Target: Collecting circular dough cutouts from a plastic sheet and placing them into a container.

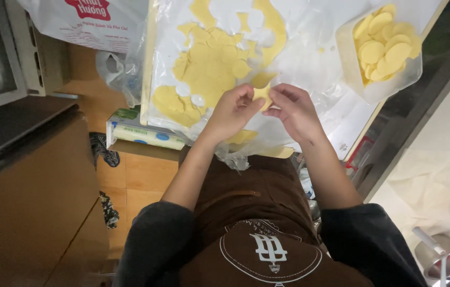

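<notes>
Both hands: your left hand and right hand pinch one small dough piece, fingertips closed on its edges, above the plastic sheet.
Risk: soft dough may tear or stretch if you pull apart.
Cause: thin piece, 2-sided pinch.
Nearby: dough scraps; tub of rounds well apart, right.

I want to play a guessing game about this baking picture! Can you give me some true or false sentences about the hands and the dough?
1. Both hands, left hand and right hand, pinch one small dough piece. True.
2. The clear tub is empty. False: it holds round yellow dough discs.
3. The rolled dough sheet lies on clear plastic. True.
4. The dough is brown. False: it is pale yellow.
</notes>
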